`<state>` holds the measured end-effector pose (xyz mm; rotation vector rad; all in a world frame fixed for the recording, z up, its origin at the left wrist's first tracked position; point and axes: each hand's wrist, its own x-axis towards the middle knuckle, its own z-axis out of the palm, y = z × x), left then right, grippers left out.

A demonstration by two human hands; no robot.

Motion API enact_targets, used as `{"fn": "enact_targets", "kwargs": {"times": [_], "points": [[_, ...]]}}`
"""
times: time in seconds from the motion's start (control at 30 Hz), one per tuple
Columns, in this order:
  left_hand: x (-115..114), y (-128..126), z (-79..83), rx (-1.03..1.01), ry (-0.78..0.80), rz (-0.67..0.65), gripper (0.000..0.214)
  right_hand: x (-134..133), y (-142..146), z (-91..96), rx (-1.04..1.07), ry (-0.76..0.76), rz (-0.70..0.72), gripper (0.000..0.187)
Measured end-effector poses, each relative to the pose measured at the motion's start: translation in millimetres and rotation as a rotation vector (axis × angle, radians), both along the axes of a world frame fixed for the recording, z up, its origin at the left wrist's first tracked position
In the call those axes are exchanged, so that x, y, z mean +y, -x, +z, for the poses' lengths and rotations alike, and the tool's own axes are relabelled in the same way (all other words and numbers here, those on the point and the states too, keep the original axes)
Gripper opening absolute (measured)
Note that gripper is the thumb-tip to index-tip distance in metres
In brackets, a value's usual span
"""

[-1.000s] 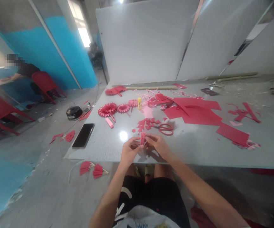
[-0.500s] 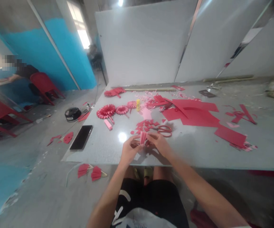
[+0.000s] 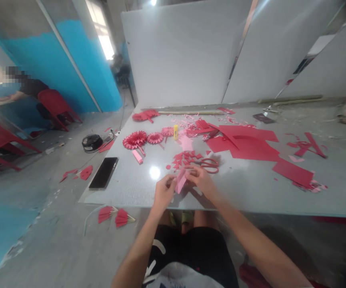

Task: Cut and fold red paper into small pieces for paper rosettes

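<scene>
A strip of folded pink paper [image 3: 181, 181] is held between my two hands above the near part of the table. My left hand [image 3: 165, 192] pinches its left edge, and my right hand [image 3: 199, 180] grips the upper right side with bent fingers. Red-handled scissors [image 3: 209, 165] lie just beyond my right hand, their blades partly hidden. Small red paper cut-outs [image 3: 185, 159] are scattered past the pink paper. Farther left lie a red pleated paper rosette [image 3: 135, 140] and a smaller pink-edged one [image 3: 155, 138].
A phone [image 3: 103, 173] lies at the table's left edge. Behind the hands stands a yellow glue stick [image 3: 175, 132]. Red paper sheets [image 3: 251, 142] spread over the right middle. Small red fans [image 3: 124, 218] lie on the floor. A person [image 3: 30, 86] sits at far left near a red chair [image 3: 55, 105].
The pink paper has turned: its narrow pleated ridges faced me before, and now a flatter, slanted pink face shows. My left fingers have shifted along its left side.
</scene>
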<state>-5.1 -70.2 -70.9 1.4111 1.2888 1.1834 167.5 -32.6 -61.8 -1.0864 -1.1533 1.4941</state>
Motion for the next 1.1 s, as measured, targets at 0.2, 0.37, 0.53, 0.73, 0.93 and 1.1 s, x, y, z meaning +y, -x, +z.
{"fn": "enact_targets", "kwargs": {"times": [0.2,0.37,0.53,0.73,0.93,1.1], "points": [[-3,1,-2.5,0.044,-0.037,0.081,0.027,-4,4,5.1,-0.016,-0.062,0.030,0.041],[-2,3,0.2,-0.033,-0.032,0.028,0.028,-3,7,4.2,-0.012,-0.020,0.054,0.047],[-6,5,3.7,0.316,-0.109,0.018,0.027,0,7,-3.2,-0.170,-0.040,0.084,0.037],[-11,2,9.1,0.735,-0.134,0.020,0.027,0,6,-3.5,-0.640,-0.360,0.040,0.023],[-14,3,2.4,1.016,-0.303,0.122,0.020,-2,13,-10.2,-0.782,-0.515,-0.035,0.010],[-15,5,-9.0,0.954,-0.485,-0.109,0.020,48,8,12.1,-0.808,-0.534,-0.083,0.008]]}}
